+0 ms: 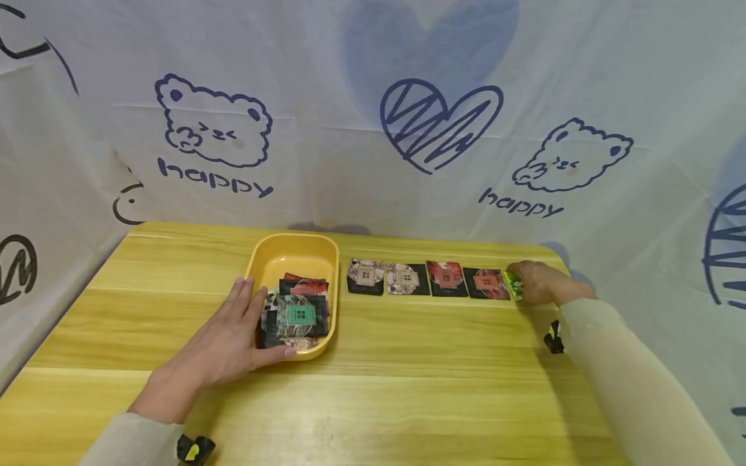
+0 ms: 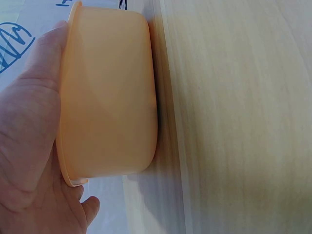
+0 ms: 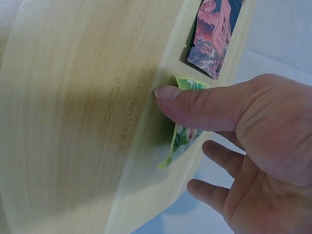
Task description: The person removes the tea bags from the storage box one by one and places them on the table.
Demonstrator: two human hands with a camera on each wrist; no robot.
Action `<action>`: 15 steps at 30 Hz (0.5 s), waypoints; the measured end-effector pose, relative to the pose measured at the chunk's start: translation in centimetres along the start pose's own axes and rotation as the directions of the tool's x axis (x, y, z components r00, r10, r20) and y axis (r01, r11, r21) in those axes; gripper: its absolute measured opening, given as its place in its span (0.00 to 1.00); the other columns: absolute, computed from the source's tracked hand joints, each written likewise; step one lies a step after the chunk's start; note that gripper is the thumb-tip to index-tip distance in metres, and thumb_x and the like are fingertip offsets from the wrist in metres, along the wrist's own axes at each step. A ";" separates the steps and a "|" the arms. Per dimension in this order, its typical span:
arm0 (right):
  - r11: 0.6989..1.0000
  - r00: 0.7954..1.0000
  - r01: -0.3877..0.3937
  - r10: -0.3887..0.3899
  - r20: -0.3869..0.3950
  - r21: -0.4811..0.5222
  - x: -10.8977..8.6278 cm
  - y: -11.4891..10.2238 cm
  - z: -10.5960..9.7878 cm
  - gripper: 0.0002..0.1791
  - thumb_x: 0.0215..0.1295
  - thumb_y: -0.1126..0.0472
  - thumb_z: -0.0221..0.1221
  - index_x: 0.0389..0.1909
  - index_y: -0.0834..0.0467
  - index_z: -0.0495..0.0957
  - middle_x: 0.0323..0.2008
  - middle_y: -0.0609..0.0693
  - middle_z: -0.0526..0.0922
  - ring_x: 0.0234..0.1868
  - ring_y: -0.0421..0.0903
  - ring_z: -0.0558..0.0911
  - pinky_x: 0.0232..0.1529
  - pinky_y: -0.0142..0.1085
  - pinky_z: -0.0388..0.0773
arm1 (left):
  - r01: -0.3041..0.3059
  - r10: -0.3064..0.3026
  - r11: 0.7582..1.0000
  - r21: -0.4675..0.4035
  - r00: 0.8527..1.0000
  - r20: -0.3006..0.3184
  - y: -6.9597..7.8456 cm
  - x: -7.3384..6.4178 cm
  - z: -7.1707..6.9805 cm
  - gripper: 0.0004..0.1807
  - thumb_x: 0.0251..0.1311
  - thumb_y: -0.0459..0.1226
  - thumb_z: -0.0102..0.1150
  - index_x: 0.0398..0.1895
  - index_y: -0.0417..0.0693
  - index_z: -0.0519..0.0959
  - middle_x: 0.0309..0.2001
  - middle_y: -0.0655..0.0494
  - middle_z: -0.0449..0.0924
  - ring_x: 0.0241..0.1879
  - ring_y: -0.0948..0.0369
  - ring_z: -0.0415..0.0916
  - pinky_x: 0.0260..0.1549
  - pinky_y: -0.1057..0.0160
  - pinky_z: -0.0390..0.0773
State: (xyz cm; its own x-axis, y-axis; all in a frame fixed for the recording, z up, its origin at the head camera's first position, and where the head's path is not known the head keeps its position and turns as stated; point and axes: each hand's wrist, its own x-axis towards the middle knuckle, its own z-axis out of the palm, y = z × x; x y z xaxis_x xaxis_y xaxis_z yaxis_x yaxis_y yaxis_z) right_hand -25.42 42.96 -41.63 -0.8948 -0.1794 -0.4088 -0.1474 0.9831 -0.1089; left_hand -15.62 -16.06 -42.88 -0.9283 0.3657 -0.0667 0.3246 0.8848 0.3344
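My left hand (image 1: 227,340) rests on the left and near rim of a yellow plastic box (image 1: 332,259), its fingers and thumb spread along the corner. In the left wrist view the thumb lies along the rim of the box (image 2: 109,92). Inside it is a loose pile of printed sachets, a green-labelled sachet (image 1: 301,315) on top. My right hand (image 1: 533,283) pinches a bright green sachet (image 3: 184,139) at the right end of a row, its thumb across the sachet's face. Beside it lies a red-labelled sachet (image 1: 487,283).
Left of that, the row continues with another red-labelled sachet (image 1: 446,278) and two beige-labelled sachets, one (image 1: 408,279) next to the other (image 1: 366,276). They lie along the back of the wooden table (image 1: 396,388). A printed cloth (image 1: 326,142) hangs behind.
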 end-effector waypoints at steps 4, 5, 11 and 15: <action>1.000 1.000 -0.006 0.006 0.011 0.023 0.2 -0.7 0.0 0.50 0.55 0.65 0.76 0.77 0.70 0.62 0.73 0.76 0.66 0.70 0.76 0.69 0.70 0.69 0.69 | 0.008 -0.008 1.000 0.001 1.000 0.004 -0.3 -0.3 -0.2 0.72 0.54 0.81 0.54 0.83 0.32 0.51 0.84 0.28 0.37 0.84 0.34 0.35 0.78 0.32 0.51; 1.000 1.000 -0.005 0.004 0.011 0.030 0.2 -0.8 0.0 0.50 0.55 0.65 0.76 0.77 0.70 0.62 0.73 0.76 0.66 0.70 0.76 0.68 0.70 0.69 0.69 | 0.011 -0.011 1.000 0.002 1.000 0.004 -0.4 -0.4 -0.2 0.73 0.54 0.81 0.54 0.83 0.32 0.51 0.84 0.28 0.37 0.84 0.34 0.34 0.78 0.32 0.51; 1.000 1.000 -0.010 0.011 -0.027 0.005 0.1 -1.1 -0.1 0.52 0.55 0.63 0.74 0.77 0.72 0.59 0.75 0.79 0.59 0.73 0.80 0.62 0.71 0.71 0.66 | 0.006 -0.006 1.000 0.004 1.000 0.000 -0.4 -0.5 -0.2 0.74 0.54 0.83 0.50 0.83 0.31 0.50 0.84 0.28 0.37 0.84 0.35 0.34 0.79 0.33 0.52; 1.000 0.996 -0.009 0.007 -0.087 -0.015 -0.3 -2.1 -0.5 0.49 0.61 0.61 0.71 0.77 0.75 0.58 0.75 0.80 0.58 0.74 0.80 0.60 0.72 0.71 0.62 | -0.001 0.001 1.000 0.000 1.000 0.004 -0.3 -0.3 -0.1 0.75 0.53 0.84 0.48 0.83 0.32 0.50 0.84 0.29 0.36 0.84 0.35 0.33 0.79 0.34 0.51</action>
State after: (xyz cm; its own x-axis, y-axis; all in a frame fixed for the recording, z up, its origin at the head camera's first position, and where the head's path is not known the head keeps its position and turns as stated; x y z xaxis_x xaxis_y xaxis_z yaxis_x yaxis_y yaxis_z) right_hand -25.03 40.93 -40.83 -0.9290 -0.1682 -0.3296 -0.1457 0.9850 -0.0921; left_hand -15.48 -16.42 -42.89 -0.9272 0.3680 -0.0698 0.3258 0.8843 0.3345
